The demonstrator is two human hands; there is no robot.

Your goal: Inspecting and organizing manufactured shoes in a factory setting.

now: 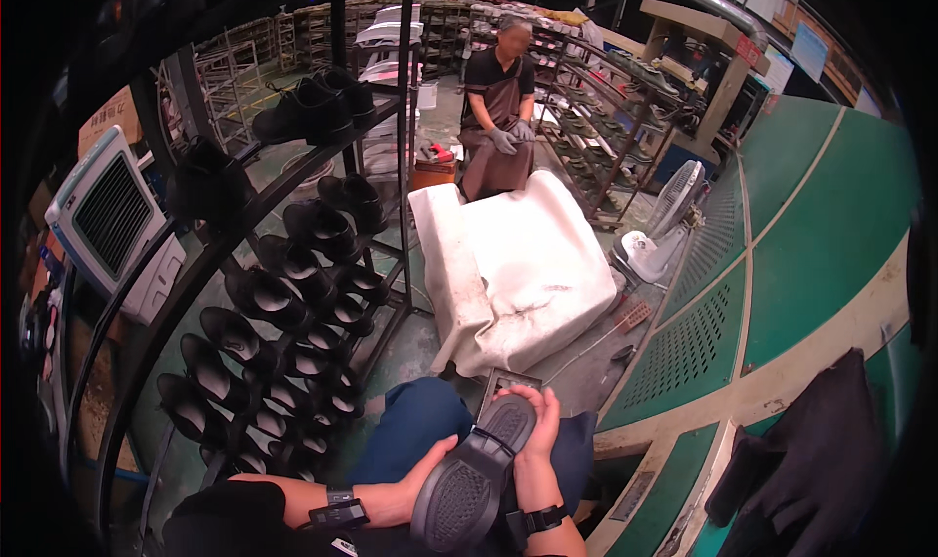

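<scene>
While sole faces up, both hands (489,459) grip black shoe (472,477).

Black shoe (474,479) (sole finely dotted), white cloth-covered table (518,264), green conveyor (821,235).

Black shoe (472,479) sole-up: upper hidden beneath sole. Left hand (427,474) fingers hidden behind shoe; right hand (535,430) palm covered by shoe. Forearms cut by lower edge. Shoe rack (264,293) left of shoe: lower pairs dark, details unclear.
</scene>
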